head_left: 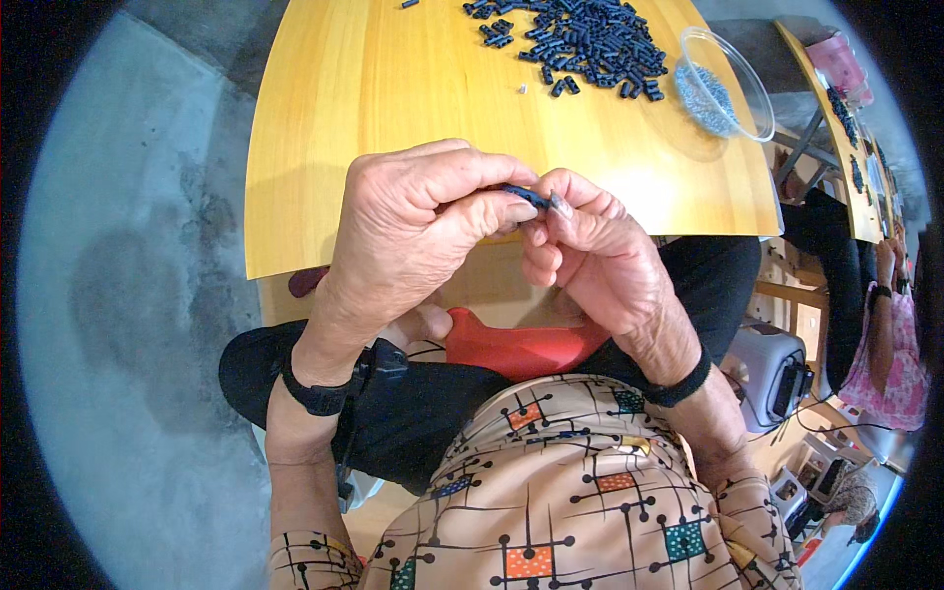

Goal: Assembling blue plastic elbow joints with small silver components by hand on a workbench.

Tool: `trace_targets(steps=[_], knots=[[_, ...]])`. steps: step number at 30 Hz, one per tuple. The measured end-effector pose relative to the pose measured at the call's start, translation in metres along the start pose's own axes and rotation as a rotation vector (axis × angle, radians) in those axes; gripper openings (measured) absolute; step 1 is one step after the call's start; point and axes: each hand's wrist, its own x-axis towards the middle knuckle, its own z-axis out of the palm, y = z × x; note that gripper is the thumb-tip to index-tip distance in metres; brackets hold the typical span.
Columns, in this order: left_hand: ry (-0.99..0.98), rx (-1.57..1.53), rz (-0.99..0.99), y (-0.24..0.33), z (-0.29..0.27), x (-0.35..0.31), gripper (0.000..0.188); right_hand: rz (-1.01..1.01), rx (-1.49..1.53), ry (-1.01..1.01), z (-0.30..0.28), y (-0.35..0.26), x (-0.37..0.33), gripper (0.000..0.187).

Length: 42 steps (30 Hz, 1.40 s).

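Observation:
Above the table's near edge, my left hand (423, 206) pinches a small dark blue cylindrical plastic piece (524, 196) between thumb and fingers. My right hand (595, 231) meets it at the piece's right end, thumb and forefinger pressed together there. Whether the right fingertips also hold some tiny part is hidden. On the far side of the table lies a heap of similar dark pieces (590, 44). To its right stands a clear round plastic tub (757, 103) with many tiny pale blue-grey parts (705, 98) inside.
The yellow wooden table (393, 88) bears a tiny white bit (523, 88) near the heap. Something red (521, 349) lies below my hands, by my lap. At the right, another person's arm (882, 344) is near a second table (855, 187) with dark pieces and a pink basket (834, 69).

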Motion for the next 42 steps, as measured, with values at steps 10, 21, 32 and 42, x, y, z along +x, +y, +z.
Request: trace_targets(steps=[10, 21, 32, 42], knots=[[-0.047, 0.226, 0.194, -0.0032, -0.0020, 0.0024, 0.018, 0.004, 0.032, 0.013, 0.0005, 0.0014, -0.0021, 0.011], [-0.025, 0.298, 0.322, -0.0048, -0.0006, 0.0019, 0.016, 0.021, 0.049, 0.033, -0.0013, 0.0030, -0.0036, 0.013], [-0.018, 0.369, 0.314, 0.0003, 0.0032, -0.0025, 0.015, -0.020, -0.012, 0.037, -0.0040, -0.0010, -0.0066, 0.014], [-0.013, 0.355, 0.342, 0.0042, 0.0054, -0.0054, 0.016, 0.012, -0.026, -0.027, -0.0080, -0.0017, -0.0070, 0.036]])
